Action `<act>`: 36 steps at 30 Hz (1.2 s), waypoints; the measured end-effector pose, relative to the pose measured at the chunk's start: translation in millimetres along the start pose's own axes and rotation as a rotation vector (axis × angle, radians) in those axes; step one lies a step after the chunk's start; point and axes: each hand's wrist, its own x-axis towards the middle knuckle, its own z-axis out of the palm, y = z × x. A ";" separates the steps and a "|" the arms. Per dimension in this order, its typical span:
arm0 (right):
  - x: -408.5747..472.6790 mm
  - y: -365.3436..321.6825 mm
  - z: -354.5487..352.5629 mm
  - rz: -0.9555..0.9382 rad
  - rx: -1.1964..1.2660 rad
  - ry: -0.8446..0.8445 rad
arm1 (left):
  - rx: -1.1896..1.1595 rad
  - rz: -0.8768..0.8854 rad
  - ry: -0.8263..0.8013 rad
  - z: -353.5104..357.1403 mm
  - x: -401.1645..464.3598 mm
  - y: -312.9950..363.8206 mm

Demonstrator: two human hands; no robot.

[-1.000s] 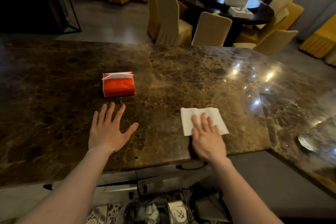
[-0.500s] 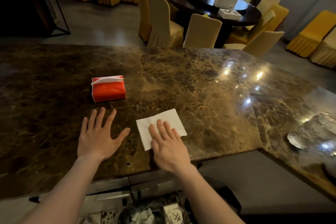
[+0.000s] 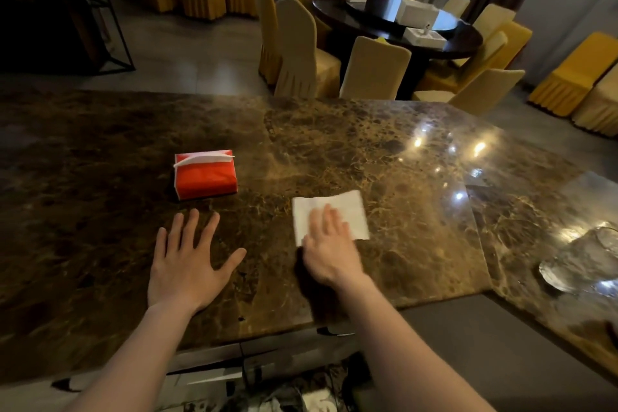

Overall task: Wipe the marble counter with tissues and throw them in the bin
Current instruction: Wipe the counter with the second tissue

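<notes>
A white tissue [image 3: 347,211] lies flat on the dark brown marble counter [image 3: 384,150], near its front edge. My right hand [image 3: 329,244] presses down on the tissue's near half with the fingers held together and looks blurred. My left hand [image 3: 189,261] rests flat on the bare marble to the left, fingers spread, holding nothing. A red tissue pack [image 3: 205,174] with a white sheet sticking out of its top sits just beyond my left hand.
A clear glass object [image 3: 582,264] stands on the counter's right wing. Below the front edge are drawer fronts [image 3: 234,361] and blurred clutter [image 3: 301,398]. Beyond the counter are a round dark dining table [image 3: 401,27] with white boxes and yellow-covered chairs [image 3: 301,53].
My right hand slid the tissue left toward my left hand, then back to the right and a little farther from me. My left hand and the red pack stayed put.
</notes>
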 end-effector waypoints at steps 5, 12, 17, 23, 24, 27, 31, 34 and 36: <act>2.0 -31.5 13.7 -0.265 -0.009 -0.066 | -0.010 0.006 0.019 -0.1 0.3 -2.5; 4.6 78.1 -36.3 0.159 0.007 0.037 | -0.029 -0.001 0.006 -1.9 -1.2 -1.4; -26.4 34.6 -2.0 0.073 -0.009 0.104 | -0.026 -0.007 0.003 -1.8 -0.4 -0.5; -63.9 18.9 18.3 -0.190 -0.045 0.040 | -0.044 0.001 0.000 -2.7 -1.8 -1.5; -61.8 32.3 11.7 -0.167 -0.036 0.035 | -0.045 0.004 -0.007 -3.1 -1.1 -2.6; -60.8 86.3 -14.1 0.041 -0.029 0.058 | -0.050 0.009 -0.016 -2.9 -1.5 -4.3; -63.6 112.1 -25.3 0.260 0.020 0.075 | -0.045 0.000 -0.016 0.0 -0.6 -3.3; -71.0 74.9 -6.6 0.209 0.031 0.106 | -0.046 -0.001 -0.010 1.4 0.6 -2.2; -81.0 43.4 11.1 0.066 0.028 0.115 | -0.036 -0.004 -0.018 1.2 1.9 -2.3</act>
